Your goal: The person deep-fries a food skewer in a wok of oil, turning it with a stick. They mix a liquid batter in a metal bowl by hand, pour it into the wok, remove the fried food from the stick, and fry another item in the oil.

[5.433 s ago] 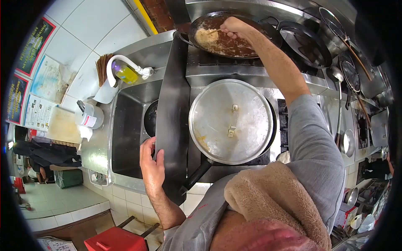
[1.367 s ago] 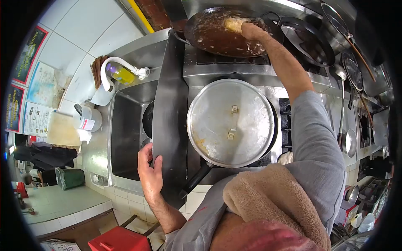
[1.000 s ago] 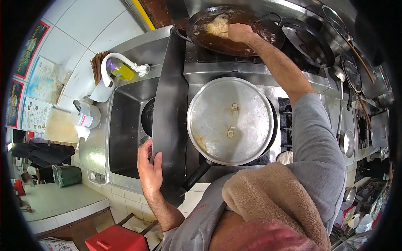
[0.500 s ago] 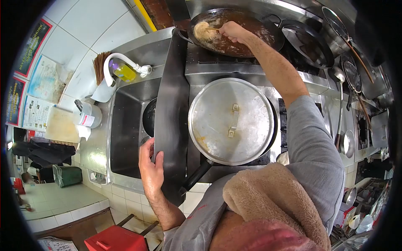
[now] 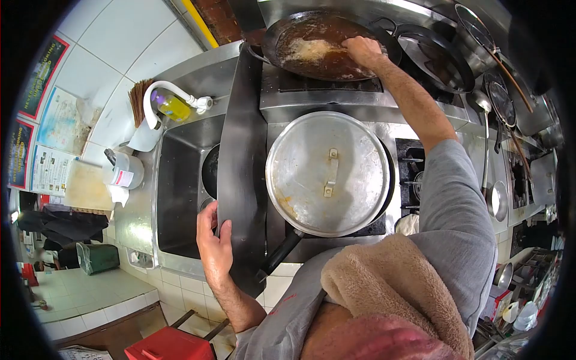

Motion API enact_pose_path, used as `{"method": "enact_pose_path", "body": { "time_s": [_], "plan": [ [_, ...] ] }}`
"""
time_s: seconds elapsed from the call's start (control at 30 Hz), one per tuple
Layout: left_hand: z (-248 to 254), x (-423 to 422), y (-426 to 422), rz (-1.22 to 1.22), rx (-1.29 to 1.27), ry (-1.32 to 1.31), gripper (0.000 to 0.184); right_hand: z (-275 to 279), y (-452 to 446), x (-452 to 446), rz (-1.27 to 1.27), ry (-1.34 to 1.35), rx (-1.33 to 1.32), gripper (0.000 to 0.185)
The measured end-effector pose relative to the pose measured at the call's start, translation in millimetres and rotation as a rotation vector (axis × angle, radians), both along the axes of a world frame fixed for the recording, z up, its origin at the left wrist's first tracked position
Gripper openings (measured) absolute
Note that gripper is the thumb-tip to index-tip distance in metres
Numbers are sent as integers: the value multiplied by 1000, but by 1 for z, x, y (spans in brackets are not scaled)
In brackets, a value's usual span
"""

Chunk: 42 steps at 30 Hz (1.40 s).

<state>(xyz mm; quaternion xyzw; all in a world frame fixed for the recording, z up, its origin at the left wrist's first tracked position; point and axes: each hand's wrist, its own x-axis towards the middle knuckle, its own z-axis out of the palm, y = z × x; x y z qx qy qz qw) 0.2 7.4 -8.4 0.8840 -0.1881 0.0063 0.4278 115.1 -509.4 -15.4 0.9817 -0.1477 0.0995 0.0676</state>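
Pale-gold frying food [image 5: 312, 50] lies in the brown liquid, ringed by froth, towards the left side of the wok [image 5: 354, 76]. The liquid looks like hot oil, so a spatter could burn the bare right hand [image 5: 364, 50], which sits low over it just beside the food. Its fingers are curled, but whether they grip a tool I cannot tell — a slip there could dip the knuckles. Left in one spot, the food might brown unevenly or catch on the metal.

Just right of the wok, a black pan [image 5: 457, 58] stands tilted; a knock from the forearm might shift it. Nearer the body, a broad aluminium lid [image 5: 306, 156] covers a pan whose black handle [image 5: 283, 253] points towards the grey shirt [image 5: 288, 309]. Brushing that handle could swing the pan and slide the lid.

Beside the sink [image 5: 177, 207], the left hand [image 5: 216, 246] straddles the metal partition's [image 5: 242, 156] edge, fingers bent, thumb apart — pressure unclear. Wet skin could slip on smooth steel.
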Motion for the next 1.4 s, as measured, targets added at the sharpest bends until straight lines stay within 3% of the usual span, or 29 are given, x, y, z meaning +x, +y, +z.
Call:
{"method": "enact_pose_path", "body": {
  "time_s": [0.27, 0.57, 0.93, 1.07, 1.23, 1.4],
  "plan": [
    [3, -1, -3, 20, 10, 24, 40, 7, -38, -15, -110, 149, -100, 22],
    [-3, 1, -1, 20, -68, 82, 40, 10, -76, -25, -200, 119, -191, 23],
    [3, -2, -1, 4, -49, 172, 45, 46, -45, -61, -111, 433, -131, 27],
    [8, -5, -4, 24, -34, 172, 45, 49, -33, -73, -106, 403, -32, 27],
    [8, -6, -3, 8, -60, 176, 45, 36, -16, -73, 115, 396, -50, 26],
    [3, -4, 1, -9, -35, 155, 46, 42, 10, -71, 112, 343, 19, 22]
  ]
}}
